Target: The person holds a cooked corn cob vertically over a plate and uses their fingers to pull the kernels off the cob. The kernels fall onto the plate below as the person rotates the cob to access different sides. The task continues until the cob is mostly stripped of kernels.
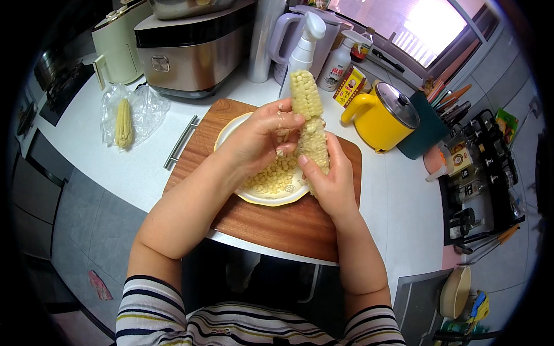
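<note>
My right hand (331, 177) grips the lower, stripped part of a corn cob (314, 138), which is held tilted nearly upright. Kernels still cover its upper end. Against the cob's middle, the fingers of my left hand (270, 134) are curled, with the thumb at the edge of the kernel rows. Loose kernels sit in the left palm and some bits stick to the fingers. Below both hands is a white plate with a yellow rim (272, 202), partly hidden by them, with a heap of loose corn kernels (277, 175). The plate rests on a wooden cutting board (277, 231).
A whole corn cob (124, 125) lies on a clear plastic bag (149, 106) at the left. Behind stand a rice cooker (194, 56), a white spray bottle (303, 52) and a lilac pitcher (326, 26). A yellow electric pot (381, 119) and a spice rack (484, 173) are on the right.
</note>
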Available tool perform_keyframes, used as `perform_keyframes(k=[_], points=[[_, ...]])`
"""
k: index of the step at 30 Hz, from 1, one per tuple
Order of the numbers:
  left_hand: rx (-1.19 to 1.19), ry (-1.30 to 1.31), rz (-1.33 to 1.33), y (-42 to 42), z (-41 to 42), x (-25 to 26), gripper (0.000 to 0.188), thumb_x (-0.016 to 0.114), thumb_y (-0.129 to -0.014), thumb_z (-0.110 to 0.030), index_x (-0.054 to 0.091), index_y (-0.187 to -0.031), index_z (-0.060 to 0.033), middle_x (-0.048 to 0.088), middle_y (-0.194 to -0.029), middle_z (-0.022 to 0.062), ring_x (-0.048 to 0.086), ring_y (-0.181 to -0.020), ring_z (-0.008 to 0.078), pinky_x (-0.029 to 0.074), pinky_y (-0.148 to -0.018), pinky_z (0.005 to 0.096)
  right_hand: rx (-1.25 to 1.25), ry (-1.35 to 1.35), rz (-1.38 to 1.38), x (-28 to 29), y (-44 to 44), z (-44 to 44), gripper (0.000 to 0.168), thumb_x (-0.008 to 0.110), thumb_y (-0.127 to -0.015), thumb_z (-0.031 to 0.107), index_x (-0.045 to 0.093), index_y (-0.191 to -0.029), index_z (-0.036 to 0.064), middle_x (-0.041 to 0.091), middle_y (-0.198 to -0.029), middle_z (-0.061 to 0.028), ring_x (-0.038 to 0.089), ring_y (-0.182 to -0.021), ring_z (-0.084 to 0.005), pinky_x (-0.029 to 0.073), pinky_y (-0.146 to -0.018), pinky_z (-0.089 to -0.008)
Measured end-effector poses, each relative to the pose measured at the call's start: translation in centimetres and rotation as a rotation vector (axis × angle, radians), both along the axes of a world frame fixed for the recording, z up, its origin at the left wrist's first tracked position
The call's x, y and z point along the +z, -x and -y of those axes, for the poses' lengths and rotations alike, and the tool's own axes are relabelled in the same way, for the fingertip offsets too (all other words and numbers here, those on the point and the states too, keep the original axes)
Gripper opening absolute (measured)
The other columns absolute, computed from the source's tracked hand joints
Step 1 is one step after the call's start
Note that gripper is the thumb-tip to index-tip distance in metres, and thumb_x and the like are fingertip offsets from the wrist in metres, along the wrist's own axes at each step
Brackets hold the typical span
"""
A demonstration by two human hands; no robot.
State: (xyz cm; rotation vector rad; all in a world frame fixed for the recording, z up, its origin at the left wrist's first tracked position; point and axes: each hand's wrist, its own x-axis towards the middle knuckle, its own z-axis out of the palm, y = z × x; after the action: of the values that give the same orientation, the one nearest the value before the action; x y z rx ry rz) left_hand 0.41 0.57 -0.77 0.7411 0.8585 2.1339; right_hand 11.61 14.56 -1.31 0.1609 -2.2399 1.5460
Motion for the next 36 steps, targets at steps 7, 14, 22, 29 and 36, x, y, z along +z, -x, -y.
perform_keyframes(k=[7,14,22,29,36], points=[[0.057,0.032,0.022,-0.2,0.2,0.2,0.037,0.053,-0.084,-0.009,0.055,-0.12,-0.0023,0.064,-0.109,0.0087,0.059,-0.09,0.0095,0.038,-0.052,0.0185,-0.063,-0.168,-0.031,-0.2,0.1,0.0,0.043,0.064,-0.087,0.011,0.049,-0.125,-0.001,0.068,-0.102,-0.0185,0.068,-0.099,-0.0262,0.05,-0.084,-0.0347],[0.033,0.052,-0.075,0.9,0.0,-1.0,0.035,0.05,-0.082,-0.007,0.055,-0.117,-0.0011,0.064,-0.108,0.0085,0.054,-0.078,0.0084,0.038,-0.052,0.0189,0.034,-0.017,0.074,-0.1,-0.1,0.1,0.038,0.061,-0.09,0.008,0.05,-0.125,0.0,0.061,-0.1,-0.0036,0.057,-0.082,-0.0079,0.047,-0.073,-0.0236],[0.046,0.004,0.132,-0.5,0.1,0.6,0.028,0.056,-0.09,-0.01,0.057,-0.117,-0.0033,0.06,-0.097,0.0006,0.048,-0.073,0.0072,0.039,-0.057,0.0194,0.086,0.221,0.191,0.2,-0.1,-0.3,0.036,0.062,-0.091,0.012,0.051,-0.124,0.001,0.062,-0.096,-0.0046,0.058,-0.083,-0.0091,0.048,-0.073,-0.0255],[0.02,-0.03,0.075,-0.2,-0.2,0.2,0.03,0.063,-0.09,-0.013,0.056,-0.117,-0.0037,0.06,-0.098,0.0011,0.049,-0.074,0.007,0.038,-0.056,0.0194,0.152,0.335,0.161,0.5,-0.3,0.1,0.037,0.061,-0.092,0.01,0.048,-0.126,0.002,0.059,-0.099,-0.0019,0.054,-0.081,-0.0064,0.046,-0.07,-0.023],[0.035,-0.022,0.064,-0.1,0.0,0.2,0.031,0.049,-0.088,-0.005,0.053,-0.118,-0.0019,0.064,-0.104,0.0125,0.057,-0.081,0.0096,0.039,-0.054,0.0188,0.04,0.045,0.086,-0.2,-0.1,-0.2,0.035,0.062,-0.09,0.011,0.052,-0.122,0.001,0.065,-0.106,-0.0099,0.061,-0.097,-0.0151,0.048,-0.084,-0.0303]])
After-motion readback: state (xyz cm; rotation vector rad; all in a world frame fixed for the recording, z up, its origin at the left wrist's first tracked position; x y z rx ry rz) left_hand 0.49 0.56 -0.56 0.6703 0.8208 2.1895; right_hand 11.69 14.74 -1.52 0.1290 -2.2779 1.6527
